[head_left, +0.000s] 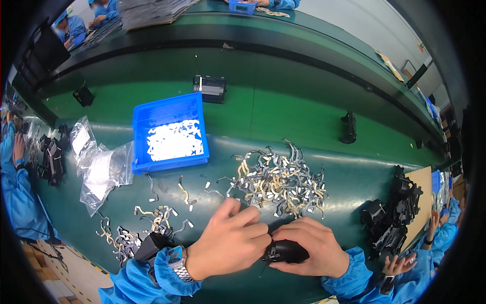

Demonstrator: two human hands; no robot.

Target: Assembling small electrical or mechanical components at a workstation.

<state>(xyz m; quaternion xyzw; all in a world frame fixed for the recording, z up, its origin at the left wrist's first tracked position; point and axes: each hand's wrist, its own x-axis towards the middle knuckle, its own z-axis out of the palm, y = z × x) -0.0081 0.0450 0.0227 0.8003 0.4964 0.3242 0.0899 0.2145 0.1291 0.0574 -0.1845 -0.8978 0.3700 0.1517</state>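
My right hand (316, 245) is wrapped around a black plastic housing (289, 251) with a rounded shell, just above the near part of the table. My left hand (230, 242), with a metal watch at its wrist, is closed with curled fingers against the housing's left side. Whatever its fingertips pinch, if anything, is hidden behind the hand. Just beyond both hands lies a heap of short grey and beige cables (278, 180) with white connectors. Another dark plastic part (152, 247) sits beside my left wrist.
A blue bin (135, 119) of small white pieces stands far left, next to clear plastic bags (104, 169). Loose cables (158, 217) lie at left. Black housings (397, 213) pile up on the right by cardboard (421, 190). Other housings (210, 88) rest on the green belt. Co-workers sit on both sides.
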